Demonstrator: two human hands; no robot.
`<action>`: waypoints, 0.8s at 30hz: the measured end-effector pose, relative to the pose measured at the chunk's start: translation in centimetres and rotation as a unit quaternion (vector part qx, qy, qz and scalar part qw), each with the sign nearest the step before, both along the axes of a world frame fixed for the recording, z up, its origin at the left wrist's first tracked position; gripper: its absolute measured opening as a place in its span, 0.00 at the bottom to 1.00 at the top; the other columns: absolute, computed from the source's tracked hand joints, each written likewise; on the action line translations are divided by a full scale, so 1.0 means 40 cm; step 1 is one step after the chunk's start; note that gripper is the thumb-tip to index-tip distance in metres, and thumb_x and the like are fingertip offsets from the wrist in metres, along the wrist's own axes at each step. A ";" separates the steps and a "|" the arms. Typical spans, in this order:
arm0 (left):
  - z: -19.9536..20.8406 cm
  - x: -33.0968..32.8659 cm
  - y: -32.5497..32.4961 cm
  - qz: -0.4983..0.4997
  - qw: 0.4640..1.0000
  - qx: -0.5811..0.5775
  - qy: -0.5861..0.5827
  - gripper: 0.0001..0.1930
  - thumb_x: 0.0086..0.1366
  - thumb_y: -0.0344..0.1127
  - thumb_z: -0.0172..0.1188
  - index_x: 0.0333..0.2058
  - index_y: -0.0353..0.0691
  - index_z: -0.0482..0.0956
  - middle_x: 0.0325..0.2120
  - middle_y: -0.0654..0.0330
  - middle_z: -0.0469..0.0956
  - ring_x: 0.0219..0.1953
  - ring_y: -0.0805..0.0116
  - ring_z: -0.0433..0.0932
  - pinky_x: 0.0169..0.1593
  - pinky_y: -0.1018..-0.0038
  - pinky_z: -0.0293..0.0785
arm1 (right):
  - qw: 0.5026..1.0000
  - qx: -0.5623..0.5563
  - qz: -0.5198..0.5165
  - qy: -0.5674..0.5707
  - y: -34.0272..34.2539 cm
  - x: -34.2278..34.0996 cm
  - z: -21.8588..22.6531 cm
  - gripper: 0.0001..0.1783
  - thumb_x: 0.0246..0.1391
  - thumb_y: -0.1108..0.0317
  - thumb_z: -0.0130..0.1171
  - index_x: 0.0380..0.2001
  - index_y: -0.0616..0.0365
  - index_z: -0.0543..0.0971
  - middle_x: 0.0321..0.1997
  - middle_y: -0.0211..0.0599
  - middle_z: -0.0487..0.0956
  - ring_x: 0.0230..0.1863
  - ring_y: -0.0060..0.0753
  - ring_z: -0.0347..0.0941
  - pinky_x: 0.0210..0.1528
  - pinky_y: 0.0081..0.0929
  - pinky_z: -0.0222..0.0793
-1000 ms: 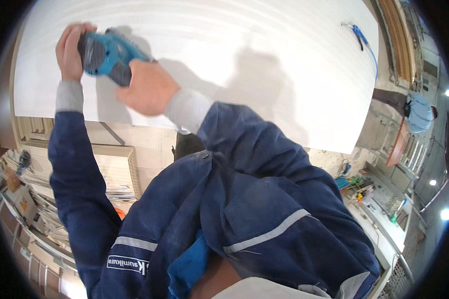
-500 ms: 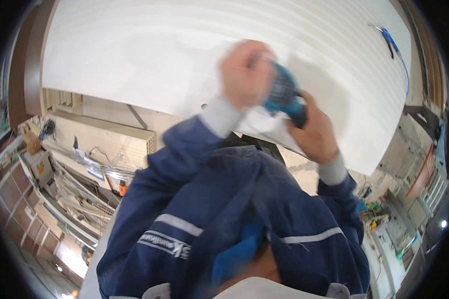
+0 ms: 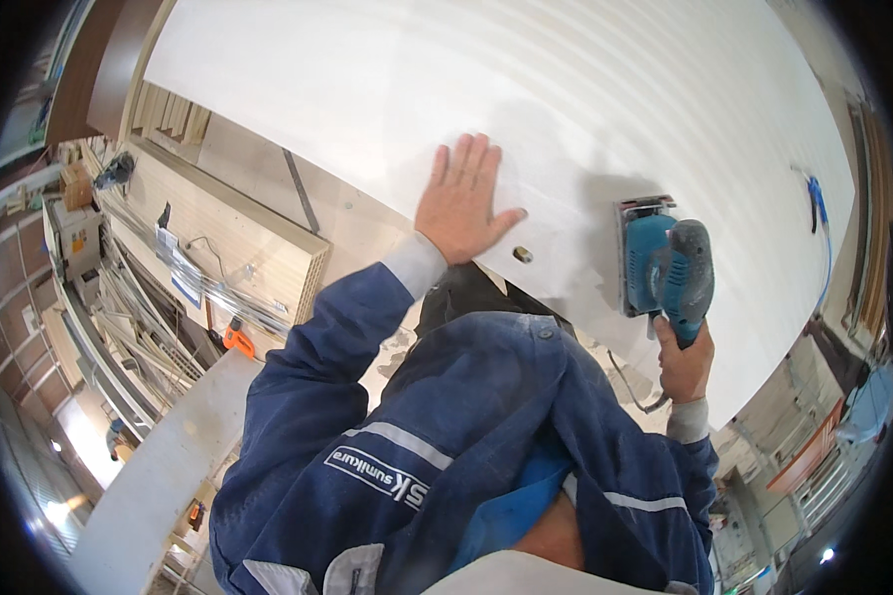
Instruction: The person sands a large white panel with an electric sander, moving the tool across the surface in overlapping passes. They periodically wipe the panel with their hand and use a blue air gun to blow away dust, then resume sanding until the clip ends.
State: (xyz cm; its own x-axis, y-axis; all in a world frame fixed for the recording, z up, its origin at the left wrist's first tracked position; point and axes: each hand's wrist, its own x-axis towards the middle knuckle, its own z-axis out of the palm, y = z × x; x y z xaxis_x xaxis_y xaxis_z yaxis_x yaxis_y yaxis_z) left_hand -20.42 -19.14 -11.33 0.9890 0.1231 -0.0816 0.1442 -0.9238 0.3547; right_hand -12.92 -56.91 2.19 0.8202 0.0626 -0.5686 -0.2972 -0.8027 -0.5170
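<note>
My left hand (image 3: pixel 460 206) lies flat on a large white panel (image 3: pixel 337 89), its fingers stretched out and its thumb spread. Beside the thumb, near the panel's close edge, sits a small dark and yellowish object (image 3: pixel 523 255) whose kind I cannot make out. My right hand (image 3: pixel 687 362) is wrapped round the rear handle of a teal and black electric sander (image 3: pixel 655 260). The sander rests on the panel to the right, its flat pad side turned toward the left. From near the right hand a grey cord (image 3: pixel 627 385) loops below the panel's edge.
A blue air blow gun (image 3: pixel 816 203) with a blue hose lies at the panel's far right. Below the panel on the left stand pale slatted boards (image 3: pixel 218 198) and an orange-handled tool (image 3: pixel 236 338). A brown board (image 3: pixel 119 74) rises at the left end.
My left hand has come off the sander and now lies flat on the panel. The right hand has carried the sander rightward. The small dark object now shows on the panel.
</note>
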 end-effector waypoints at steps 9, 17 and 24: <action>-0.024 -0.041 0.486 0.269 0.960 0.074 0.032 0.49 0.72 0.66 0.51 0.75 0.31 0.53 0.77 0.37 0.49 0.80 0.39 0.42 0.79 0.45 0.35 | 0.984 0.027 0.174 -0.023 0.466 0.035 0.032 0.29 0.60 0.55 0.69 0.54 0.69 0.77 0.42 0.57 0.87 0.45 0.51 0.86 0.50 0.40 0.77; 0.002 -0.152 0.798 0.454 0.891 0.020 -0.011 0.44 0.74 0.62 0.52 0.74 0.32 0.56 0.75 0.37 0.54 0.79 0.42 0.48 0.79 0.50 0.43 | 0.934 0.115 0.328 -0.084 0.923 0.088 -0.015 0.31 0.61 0.51 0.67 0.54 0.68 0.77 0.40 0.58 0.86 0.44 0.57 0.85 0.50 0.45 0.77; 0.169 0.040 0.728 0.239 0.862 -0.374 -0.245 0.42 0.71 0.58 0.64 0.67 0.27 0.63 0.61 0.40 0.74 0.64 0.51 0.73 0.68 0.61 0.67 | 0.918 0.150 0.358 -0.082 1.314 0.082 -0.082 0.27 0.50 0.50 0.68 0.39 0.67 0.85 0.39 0.62 0.86 0.42 0.60 0.86 0.45 0.52 0.80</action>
